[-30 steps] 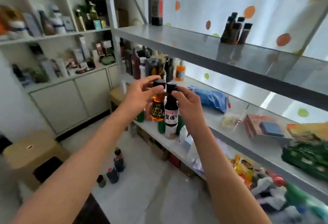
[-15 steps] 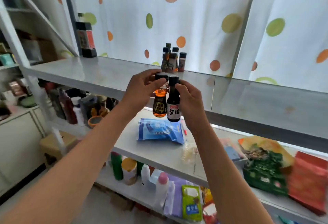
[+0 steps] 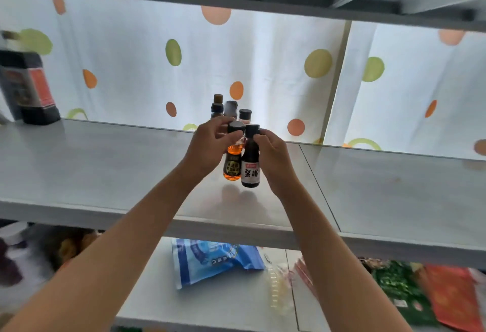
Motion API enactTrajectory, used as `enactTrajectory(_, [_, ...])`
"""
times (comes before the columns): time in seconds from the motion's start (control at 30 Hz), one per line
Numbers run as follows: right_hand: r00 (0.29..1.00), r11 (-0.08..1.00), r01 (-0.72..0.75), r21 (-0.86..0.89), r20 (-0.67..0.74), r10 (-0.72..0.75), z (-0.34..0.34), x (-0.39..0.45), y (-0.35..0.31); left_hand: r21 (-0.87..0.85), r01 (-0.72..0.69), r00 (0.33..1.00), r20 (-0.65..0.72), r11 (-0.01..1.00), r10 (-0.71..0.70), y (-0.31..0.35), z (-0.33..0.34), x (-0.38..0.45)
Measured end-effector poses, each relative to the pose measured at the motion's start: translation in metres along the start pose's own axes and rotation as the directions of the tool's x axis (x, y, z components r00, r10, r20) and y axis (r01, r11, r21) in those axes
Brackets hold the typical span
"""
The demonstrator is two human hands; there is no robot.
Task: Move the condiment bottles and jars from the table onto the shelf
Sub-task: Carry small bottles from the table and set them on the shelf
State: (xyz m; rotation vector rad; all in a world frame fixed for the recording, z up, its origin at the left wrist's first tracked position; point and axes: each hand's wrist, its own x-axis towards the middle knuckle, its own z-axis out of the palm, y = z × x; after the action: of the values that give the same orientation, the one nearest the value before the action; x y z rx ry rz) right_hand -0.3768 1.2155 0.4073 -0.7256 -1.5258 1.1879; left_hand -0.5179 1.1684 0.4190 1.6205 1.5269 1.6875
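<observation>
My left hand [image 3: 207,147] pinches the black cap and neck of a small amber bottle [image 3: 232,167] with a dark label. My right hand [image 3: 273,159] grips a small dark bottle [image 3: 250,171] with a white label by its neck. Both bottles hang upright side by side, just above the grey shelf [image 3: 105,168], with their reflections below them. Behind them at the shelf's back edge stands a cluster of three small dark-capped bottles [image 3: 231,109].
A large dark bottle with a red label [image 3: 29,89] stands at the shelf's far left. A dotted white curtain hangs behind. On the lower shelf lie a blue bag [image 3: 213,260], green and red packets [image 3: 426,289] and blurred bottles at left. Another shelf runs overhead.
Both hands have carried the two bottles up from the lower shelf level and forward over the grey shelf. The view has turned to face the shelf.
</observation>
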Motion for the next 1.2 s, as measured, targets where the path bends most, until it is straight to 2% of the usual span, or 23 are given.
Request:
enactTrajectory(0.17, [0.999,0.992,-0.028,-0.123,-0.037,0.024,0.015,0.030,0.013,0.042,-0.025,0.999,-0.040,0.999,0.026,-0.033,-0.001,0.029])
enactTrajectory(0.37, [0.996,1.000,-0.009,-0.019,-0.085,0.007,0.013,0.044,0.025,0.045,-0.011,0.994,-0.108,0.999,0.016,-0.051,0.015,0.035])
enactTrajectory(0.53, [1.000,0.997,0.000,0.074,-0.001,0.000,0.008,0.038,0.033,0.098,-0.047,0.998,-0.038,0.994,0.051,-0.062,0.013,0.027])
enactTrajectory(0.7, [1.000,1.000,-0.002,0.026,0.027,0.001,0.004,0.034,0.036,0.225,-0.056,0.997,0.070,0.973,0.041,-0.076,0.009,0.019])
enactTrajectory(0.83, [1.000,0.994,-0.006,-0.111,0.022,0.008,0.000,0.030,0.039,0.308,-0.009,0.993,0.118,0.951,-0.029,-0.082,0.010,0.018])
enactTrajectory(1.0, [0.995,0.936,-0.055,-0.347,0.056,0.080,-0.005,0.027,0.045,0.345,0.025,0.995,0.087,0.938,-0.058,-0.084,0.009,0.017])
enactTrajectory(1.13, [0.984,0.822,-0.169,-0.544,-0.052,0.169,-0.009,0.026,0.051,0.382,0.053,0.998,0.013,0.923,-0.062,-0.085,0.005,0.018])
enactTrajectory(1.2, [0.970,0.815,-0.239,-0.528,-0.095,0.223,-0.012,0.029,0.053,0.409,0.085,0.996,-0.044,0.909,-0.074,-0.087,0.002,0.020])
